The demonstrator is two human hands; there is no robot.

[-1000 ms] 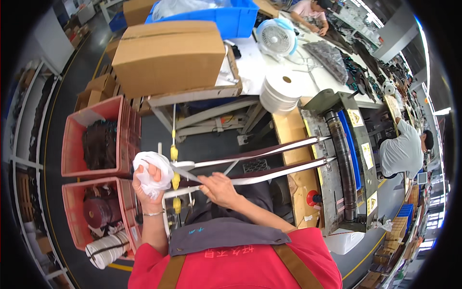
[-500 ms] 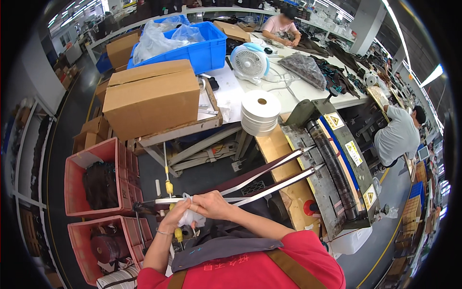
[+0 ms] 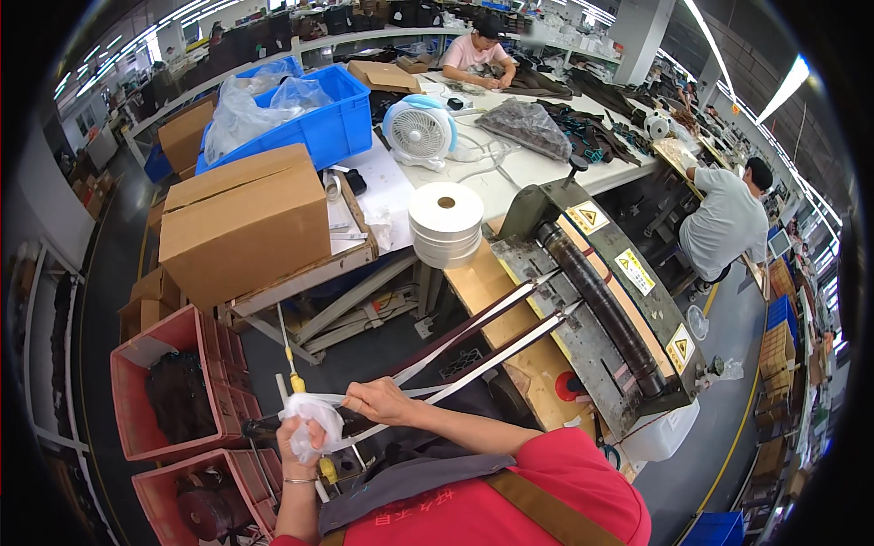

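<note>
My left hand (image 3: pixel 303 440) is closed around a crumpled white bundle (image 3: pixel 317 411), which looks like thin plastic or cloth. To its right, my right hand (image 3: pixel 379 401) has its fingers pinched on a white strip of tape (image 3: pixel 417 391). A second white strip (image 3: pixel 510 344) runs diagonally past the right hand toward a roller machine (image 3: pixel 601 305). Dark maroon strips (image 3: pixel 464 329) lie along the white ones and reach the same machine. Just beyond the left hand stands a yellow-fitted pole (image 3: pixel 296 378). What the left fingertips grip inside the bundle is hidden.
A stack of white tape rolls (image 3: pixel 446 227) stands on the wooden board beside the machine. A cardboard box (image 3: pixel 246 227) and a blue crate (image 3: pixel 332 118) occupy the table at left. Two red bins (image 3: pixel 238 378) hold dark material. A fan (image 3: pixel 419 130) and two co-workers are farther off.
My left hand has moved left and down, apart from the right hand, with the white bundle now more exposed. The right hand has shifted slightly left. The whole view has turned a little.
</note>
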